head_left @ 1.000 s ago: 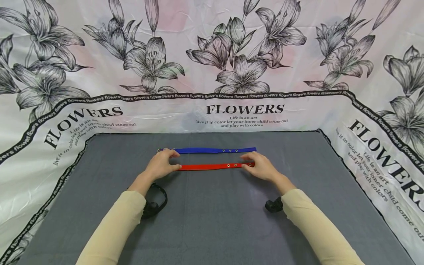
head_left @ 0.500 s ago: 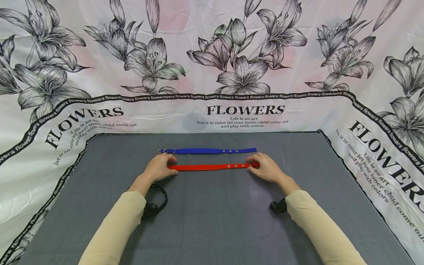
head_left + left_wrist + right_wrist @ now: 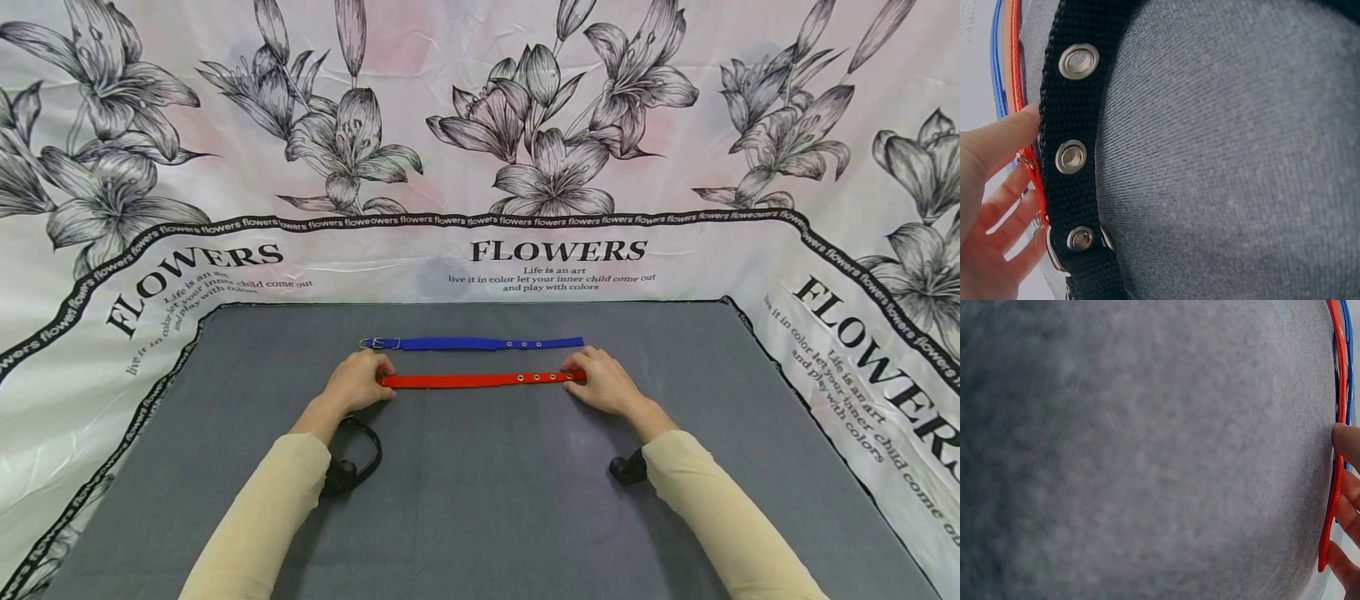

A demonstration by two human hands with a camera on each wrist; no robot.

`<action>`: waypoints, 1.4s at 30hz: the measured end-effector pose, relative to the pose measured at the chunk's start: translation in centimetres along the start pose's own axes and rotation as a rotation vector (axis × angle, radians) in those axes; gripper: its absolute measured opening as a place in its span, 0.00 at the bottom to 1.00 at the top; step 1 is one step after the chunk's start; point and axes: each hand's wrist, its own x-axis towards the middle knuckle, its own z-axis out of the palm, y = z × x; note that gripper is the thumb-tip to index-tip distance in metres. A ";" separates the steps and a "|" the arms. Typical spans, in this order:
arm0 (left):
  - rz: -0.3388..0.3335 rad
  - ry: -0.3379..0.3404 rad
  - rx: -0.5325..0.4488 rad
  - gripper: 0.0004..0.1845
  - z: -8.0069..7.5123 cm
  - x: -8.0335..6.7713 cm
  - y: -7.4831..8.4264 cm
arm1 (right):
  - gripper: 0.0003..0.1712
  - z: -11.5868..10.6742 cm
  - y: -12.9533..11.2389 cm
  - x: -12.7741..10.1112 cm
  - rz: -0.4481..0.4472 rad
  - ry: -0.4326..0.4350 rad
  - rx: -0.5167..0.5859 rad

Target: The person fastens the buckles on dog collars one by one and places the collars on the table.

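Note:
In the head view, a red collar (image 3: 457, 381) with metal eyelets lies stretched flat across the grey surface. My left hand (image 3: 360, 382) holds its left end, thumb on the near side and fingers on the far side. Its right end is held by my right hand (image 3: 602, 382) close to the last eyelets. Both ends are partly hidden by the hands. A blue collar (image 3: 465, 342), buckle at the left, lies straight just behind and parallel to the red one. In the left wrist view, a black collar (image 3: 1072, 106) with eyelets curves beside the left hand.
Near my left wrist, the black collar shows as a loop in the head view, partly under the arm. A black wrist camera (image 3: 627, 468) sits at my right wrist. White cloth printed with flowers (image 3: 555, 179) rises behind the grey cloth surface (image 3: 480, 500).
My left hand has shifted slightly left and my right hand slightly right along the red collar, uncovering more of it and the blue collar's buckle. The blue collar has not moved.

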 end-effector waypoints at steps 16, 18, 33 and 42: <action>-0.034 0.002 0.017 0.09 -0.3 0.0 -0.4 | 0.07 0.2 -0.3 0.3 0.000 0.038 -0.007; -0.040 -0.003 0.016 0.08 -0.3 0.0 -0.4 | 0.07 0.2 -0.3 0.2 0.000 0.041 -0.011; 0.057 0.036 -0.036 0.08 -1.6 -0.9 0.0 | 0.08 -1.4 -0.7 -0.5 -0.001 0.068 -0.003; 0.141 0.087 -0.048 0.07 -1.8 -1.7 -0.5 | 0.06 -1.9 -0.9 -1.0 -0.026 0.087 0.008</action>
